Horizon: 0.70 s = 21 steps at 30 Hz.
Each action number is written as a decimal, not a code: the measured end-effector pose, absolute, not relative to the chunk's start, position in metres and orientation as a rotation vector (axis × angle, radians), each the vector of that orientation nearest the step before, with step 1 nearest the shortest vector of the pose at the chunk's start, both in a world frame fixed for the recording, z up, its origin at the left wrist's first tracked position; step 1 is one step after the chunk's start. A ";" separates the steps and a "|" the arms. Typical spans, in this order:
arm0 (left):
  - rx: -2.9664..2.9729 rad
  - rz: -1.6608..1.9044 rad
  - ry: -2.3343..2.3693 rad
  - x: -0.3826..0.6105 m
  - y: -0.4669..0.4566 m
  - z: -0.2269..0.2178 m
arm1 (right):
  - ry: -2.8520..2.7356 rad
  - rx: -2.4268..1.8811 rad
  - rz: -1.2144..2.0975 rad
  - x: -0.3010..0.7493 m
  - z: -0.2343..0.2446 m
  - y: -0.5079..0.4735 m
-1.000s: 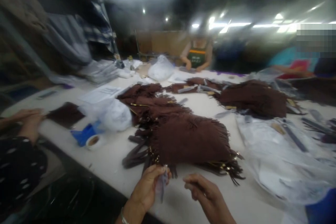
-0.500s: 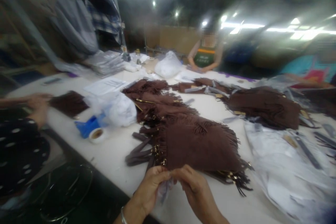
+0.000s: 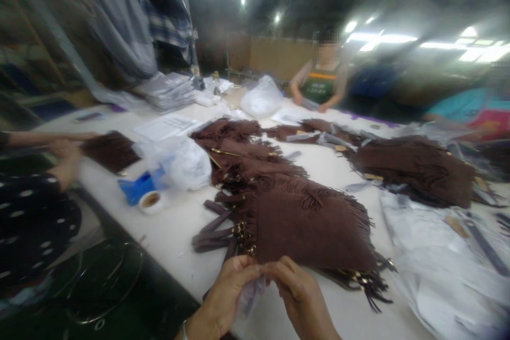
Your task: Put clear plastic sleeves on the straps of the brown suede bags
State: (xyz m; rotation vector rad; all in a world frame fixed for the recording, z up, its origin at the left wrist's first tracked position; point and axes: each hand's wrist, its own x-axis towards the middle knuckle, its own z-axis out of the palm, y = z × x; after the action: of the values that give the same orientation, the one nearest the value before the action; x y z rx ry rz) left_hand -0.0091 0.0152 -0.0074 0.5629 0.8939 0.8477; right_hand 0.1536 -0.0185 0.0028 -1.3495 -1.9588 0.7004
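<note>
My left hand (image 3: 231,289) and my right hand (image 3: 298,292) meet at the near edge of the white table (image 3: 175,228), fingers pinched together. Between them hangs a small clear plastic sleeve (image 3: 249,297) with something thin and dark inside, blurred. Both hands pinch its top. Just beyond my fingers lies a brown fringed suede bag (image 3: 311,223) with gold hardware and dark straps (image 3: 213,234) spread to its left.
More brown fringed bags (image 3: 414,167) lie further back and to the right. Clear plastic bags (image 3: 434,255) cover the right side. A tape roll (image 3: 151,202), a blue item (image 3: 137,188) and a white bag (image 3: 187,164) sit left. Other people work at left (image 3: 35,207) and far end (image 3: 322,82).
My right hand has come in from apart to join my left hand at the top of the plastic sleeve. The view has shifted slightly left.
</note>
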 end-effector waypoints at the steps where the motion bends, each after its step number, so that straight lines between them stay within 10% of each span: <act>1: 0.566 0.856 0.889 -0.009 0.014 -0.008 | -1.972 -1.372 0.679 0.153 0.001 -0.018; 21: 0.749 0.929 0.989 -0.009 0.004 -0.042 | -2.093 -1.559 0.376 0.146 -0.011 -0.009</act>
State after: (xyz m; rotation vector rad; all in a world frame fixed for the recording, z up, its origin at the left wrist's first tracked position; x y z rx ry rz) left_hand -0.0090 0.0039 -0.0422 0.7492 0.9892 0.9293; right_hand 0.1458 -0.0094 -0.0111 -1.5591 -2.0926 0.3758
